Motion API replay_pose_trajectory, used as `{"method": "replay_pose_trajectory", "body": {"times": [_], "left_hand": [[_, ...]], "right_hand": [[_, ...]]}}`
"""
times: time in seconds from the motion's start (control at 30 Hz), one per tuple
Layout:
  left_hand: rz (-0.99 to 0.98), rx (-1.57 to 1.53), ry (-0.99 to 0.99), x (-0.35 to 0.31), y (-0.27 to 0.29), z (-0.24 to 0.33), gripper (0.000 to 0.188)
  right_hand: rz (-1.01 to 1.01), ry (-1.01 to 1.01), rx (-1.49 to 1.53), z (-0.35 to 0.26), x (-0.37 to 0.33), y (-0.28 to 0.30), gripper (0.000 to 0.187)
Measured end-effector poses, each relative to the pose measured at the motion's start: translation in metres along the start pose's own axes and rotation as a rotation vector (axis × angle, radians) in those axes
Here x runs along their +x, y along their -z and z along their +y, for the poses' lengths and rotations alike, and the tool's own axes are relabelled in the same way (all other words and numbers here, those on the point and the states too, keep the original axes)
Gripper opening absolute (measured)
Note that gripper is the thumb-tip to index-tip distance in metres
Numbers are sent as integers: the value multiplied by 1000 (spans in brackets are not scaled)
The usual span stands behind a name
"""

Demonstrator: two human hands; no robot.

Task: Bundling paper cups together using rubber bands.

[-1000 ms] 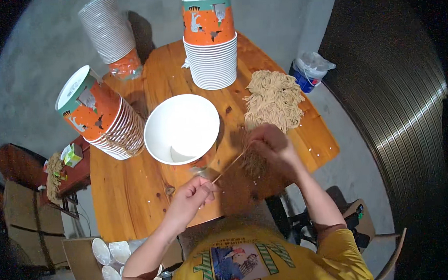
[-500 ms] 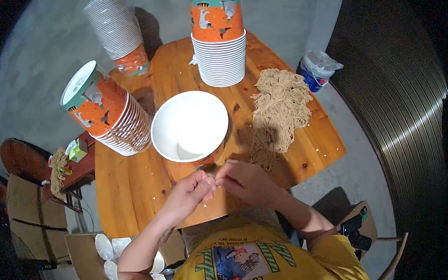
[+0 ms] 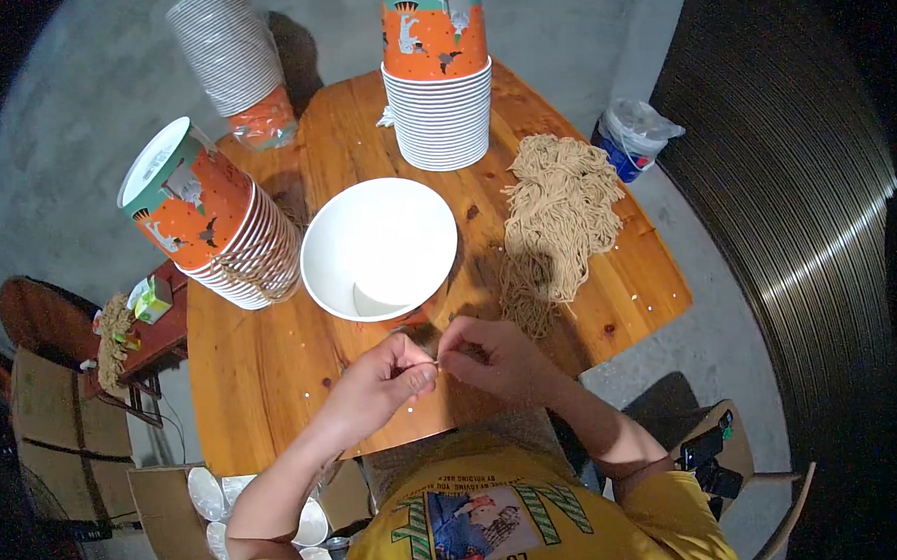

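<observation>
Wooden tabletop (image 3: 263, 388) and a two-handed pinch: points of likely failure

Near the front edge, your left hand (image 3: 386, 380) and right hand (image 3: 489, 359) meet below the white tub (image 3: 379, 245). Each closes thumb to finger in a pinch, seemingly on a short tan strand (image 3: 437, 365); so little shows in the gap that its ends cannot be traced. With so small a hold, the strand could slip free if either pinch loosens, or fray under too sharp a pull. Note the cord pile (image 3: 565, 193) to the right, its nearer end in shadow: crossed, loose lengths may snag and drag others along when one is tugged. Both hands lie near the tub, which an outward jerk could shift. At left, cord loops (image 3: 256, 274) lie against the rims of the orange cup stack (image 3: 206, 219); a catch there might topple it. Whether that stack leans cannot be told through the bending lens.
</observation>
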State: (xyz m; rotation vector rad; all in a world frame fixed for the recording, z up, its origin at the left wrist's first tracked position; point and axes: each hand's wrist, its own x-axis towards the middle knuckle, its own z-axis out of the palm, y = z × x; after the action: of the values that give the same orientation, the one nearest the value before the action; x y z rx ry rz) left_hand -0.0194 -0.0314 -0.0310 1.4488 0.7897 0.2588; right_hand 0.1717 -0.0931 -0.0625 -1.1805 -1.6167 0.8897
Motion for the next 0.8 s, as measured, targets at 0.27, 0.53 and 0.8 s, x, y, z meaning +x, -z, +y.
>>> {"method": "replay_pose_trajectory", "body": {"times": [0.27, 0.53, 0.8], "left_hand": [[240, 546, -237, -5, -9, 7, 16], [245, 565, -389, 1, -11, 5, 12], [297, 1009, -679, 3, -8, 1, 17]], "right_hand": [[-22, -159, 83, 7, 1, -1, 12], [18, -159, 245, 22, -3, -9, 16], [-4, -214, 327, 17, -1, -9, 16]]}}
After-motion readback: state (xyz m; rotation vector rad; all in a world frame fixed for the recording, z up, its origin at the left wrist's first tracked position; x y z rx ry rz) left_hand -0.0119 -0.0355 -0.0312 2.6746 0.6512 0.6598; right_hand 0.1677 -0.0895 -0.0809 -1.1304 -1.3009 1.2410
